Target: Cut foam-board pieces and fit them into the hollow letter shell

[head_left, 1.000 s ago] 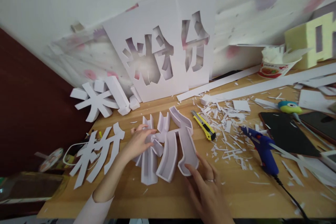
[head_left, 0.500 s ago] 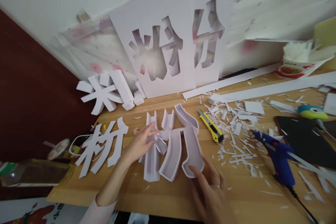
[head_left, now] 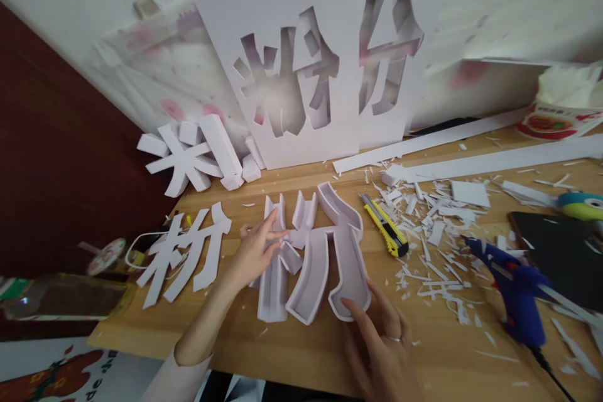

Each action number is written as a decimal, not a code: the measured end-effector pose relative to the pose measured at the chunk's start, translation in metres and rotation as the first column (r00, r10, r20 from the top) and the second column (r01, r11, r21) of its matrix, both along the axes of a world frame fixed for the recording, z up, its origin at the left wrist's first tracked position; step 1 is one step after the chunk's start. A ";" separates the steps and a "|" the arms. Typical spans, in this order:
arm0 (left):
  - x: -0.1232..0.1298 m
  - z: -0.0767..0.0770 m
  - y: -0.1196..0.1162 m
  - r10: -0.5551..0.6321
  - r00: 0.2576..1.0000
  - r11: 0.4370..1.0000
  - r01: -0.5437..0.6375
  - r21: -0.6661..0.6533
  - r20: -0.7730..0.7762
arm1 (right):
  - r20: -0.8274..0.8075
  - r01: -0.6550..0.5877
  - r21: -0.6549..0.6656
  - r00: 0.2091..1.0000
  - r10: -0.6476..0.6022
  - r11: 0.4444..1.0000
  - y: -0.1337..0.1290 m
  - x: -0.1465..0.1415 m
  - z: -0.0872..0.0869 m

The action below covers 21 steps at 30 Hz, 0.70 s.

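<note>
A hollow white foam-board character (head_left: 308,276) with raised side walls lies open side up on the wooden table. Across its left part rests my left hand (head_left: 257,252), its fingers stretched and apart, touching the walls. My right hand (head_left: 382,342), wearing a ring, grips the lower right corner, with the thumb inside the wall and the fingers outside. To the left lies a flat white cut-out of the same character shape (head_left: 188,254). A yellow box cutter (head_left: 385,226) sits just right of the hollow character, its blade end pointing away from me.
A blue glue gun (head_left: 513,292) with a cord stands at the right, near a black board (head_left: 556,257). White foam scraps (head_left: 438,251) litter the table. Behind are a thick white character (head_left: 191,160), a stencil board (head_left: 325,141), long strips (head_left: 490,160) and a paper bowl (head_left: 560,119).
The camera view has turned slightly, so the background and the tools at the right appear shifted. Both hands keep their places on the hollow character.
</note>
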<state>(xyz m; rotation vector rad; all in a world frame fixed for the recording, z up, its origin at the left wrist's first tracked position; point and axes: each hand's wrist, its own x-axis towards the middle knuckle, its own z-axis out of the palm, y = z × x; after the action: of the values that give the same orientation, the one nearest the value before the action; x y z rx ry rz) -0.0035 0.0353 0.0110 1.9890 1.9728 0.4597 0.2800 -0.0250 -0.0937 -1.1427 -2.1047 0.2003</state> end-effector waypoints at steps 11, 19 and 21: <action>0.004 -0.001 -0.001 0.053 0.998 0.997 -0.055 0.054 0.034 | 0.058 -0.016 0.023 0.998 0.015 1.000 0.000 0.003 -0.003; 0.002 -0.001 0.006 0.031 0.997 0.995 -0.037 0.090 0.064 | 0.065 -0.018 0.038 0.998 0.015 0.999 -0.001 0.005 -0.008; 0.001 -0.003 0.004 0.022 0.997 0.994 -0.030 0.105 0.071 | 0.090 -0.016 0.060 0.996 0.011 0.998 0.000 0.005 -0.009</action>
<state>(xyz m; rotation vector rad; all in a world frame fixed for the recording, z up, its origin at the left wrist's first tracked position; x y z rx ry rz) -0.0024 0.0394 0.0082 1.9830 1.9722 0.6436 0.2846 -0.0254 -0.1026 -1.1203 -2.1821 0.0922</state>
